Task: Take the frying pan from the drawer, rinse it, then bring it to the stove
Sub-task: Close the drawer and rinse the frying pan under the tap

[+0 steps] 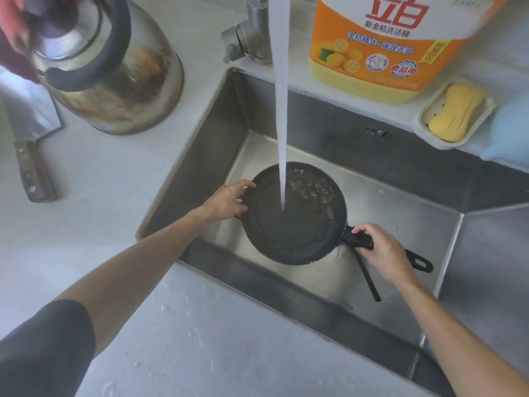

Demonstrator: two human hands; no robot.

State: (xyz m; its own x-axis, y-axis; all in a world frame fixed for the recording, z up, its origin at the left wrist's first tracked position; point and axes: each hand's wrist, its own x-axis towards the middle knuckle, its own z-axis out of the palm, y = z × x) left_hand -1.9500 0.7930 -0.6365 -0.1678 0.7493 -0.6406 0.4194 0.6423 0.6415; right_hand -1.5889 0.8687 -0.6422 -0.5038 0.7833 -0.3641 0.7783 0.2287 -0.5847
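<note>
A black frying pan sits low inside the steel sink, under a thick stream of water that falls from the tap onto its middle. Water pools and bubbles in the pan's far side. My left hand grips the pan's left rim with curled fingers. My right hand holds the black handle, whose end loop sticks out to the right.
A stained metal kettle and a cleaver are on the counter to the left. A big orange detergent bottle, a yellow soap in a dish and a blue item stand behind the sink. A thin dark stick lies in the basin.
</note>
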